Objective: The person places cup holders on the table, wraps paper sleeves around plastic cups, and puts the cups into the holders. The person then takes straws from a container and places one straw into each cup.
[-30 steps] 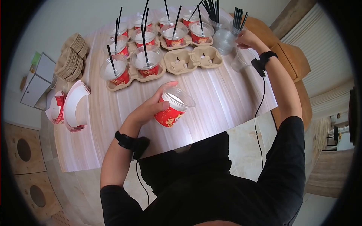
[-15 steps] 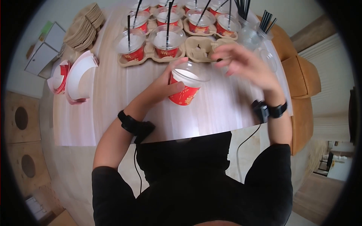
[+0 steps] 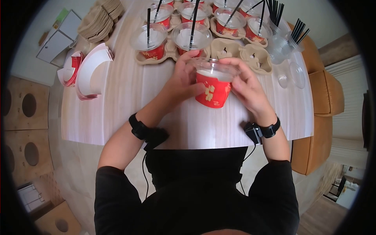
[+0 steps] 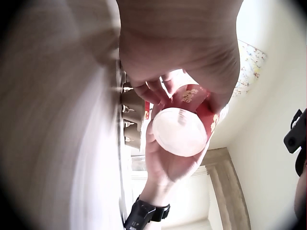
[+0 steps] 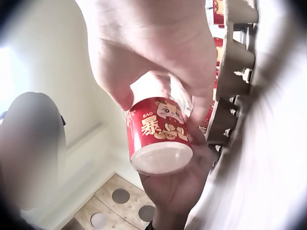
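Note:
A red cup [image 3: 213, 94] with gold print and a clear plastic top [image 3: 215, 66] is held upright between both hands above the near part of the table. My left hand [image 3: 181, 83] grips its left side, thumb across the front. On the opposite side my right hand [image 3: 250, 89] curls its fingers round the upper part, near the clear rim. From below, the left wrist view shows the cup's round white bottom [image 4: 180, 133]. A cartoon figure and lettering on the red wall [image 5: 160, 120] face the right wrist camera.
Behind the hands, several red cups with black straws stand in cardboard carriers [image 3: 150, 59]; a carrier [image 3: 260, 58] with bare cells lies beside them. Straws [image 3: 299, 31] in clear cups and loose clear lids [image 3: 297, 75] are at right. Stacked carriers [image 3: 96, 25] and paper sleeves [image 3: 92, 72] are at left.
My right hand has come from the clear cups and straws at the right to the red cup and now holds it together with the left hand. The head view has shifted.

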### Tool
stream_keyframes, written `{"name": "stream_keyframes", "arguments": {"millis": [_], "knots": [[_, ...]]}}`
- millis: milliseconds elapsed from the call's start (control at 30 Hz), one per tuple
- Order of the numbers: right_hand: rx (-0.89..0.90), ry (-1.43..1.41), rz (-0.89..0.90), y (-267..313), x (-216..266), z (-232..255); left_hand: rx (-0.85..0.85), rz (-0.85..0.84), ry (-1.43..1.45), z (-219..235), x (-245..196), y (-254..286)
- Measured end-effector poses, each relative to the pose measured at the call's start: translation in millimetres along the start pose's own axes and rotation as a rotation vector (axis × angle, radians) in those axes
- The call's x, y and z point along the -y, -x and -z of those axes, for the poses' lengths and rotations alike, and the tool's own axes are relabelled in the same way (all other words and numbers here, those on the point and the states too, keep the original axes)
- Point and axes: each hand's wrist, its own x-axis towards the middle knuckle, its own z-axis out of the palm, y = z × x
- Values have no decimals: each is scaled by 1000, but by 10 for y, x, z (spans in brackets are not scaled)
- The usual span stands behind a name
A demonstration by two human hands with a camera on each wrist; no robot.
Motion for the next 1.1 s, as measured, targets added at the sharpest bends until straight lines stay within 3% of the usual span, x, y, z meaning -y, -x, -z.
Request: {"name": "stream_keyframes", "arguments": {"millis": [33, 133, 200, 233, 300, 400, 500, 700, 900, 1100], "knots": [[50, -1, 90, 18, -30, -21, -4, 6, 2, -11, 15, 13], [30, 97, 51, 46, -96, -33, 104, -92, -46, -28, -2, 42], [20, -49, 37, 40, -96, 6, -30, 106, 317, -33, -45, 20], [15, -186, 25, 36, -81, 21, -31, 110, 317, -44, -56, 12], [2, -193, 32, 49, -53, -3, -34, 4, 55, -71, -57, 12], [1, -273, 8, 51, -99, -17, -21, -26, -34, -82, -72, 22], [-6, -117, 76, 31, -202, -4, 66, -72, -153, 19, 56, 28], [-24, -27, 68, 27, -212, -47, 0, -54, -119, -9, 64, 35], [-27, -166, 107, 11, -257, -6, -82, 5, -87, -53, -3, 27], [-66, 3, 41, 40, -303, 114, -122, 21, -116, 5, 35, 47]]}}
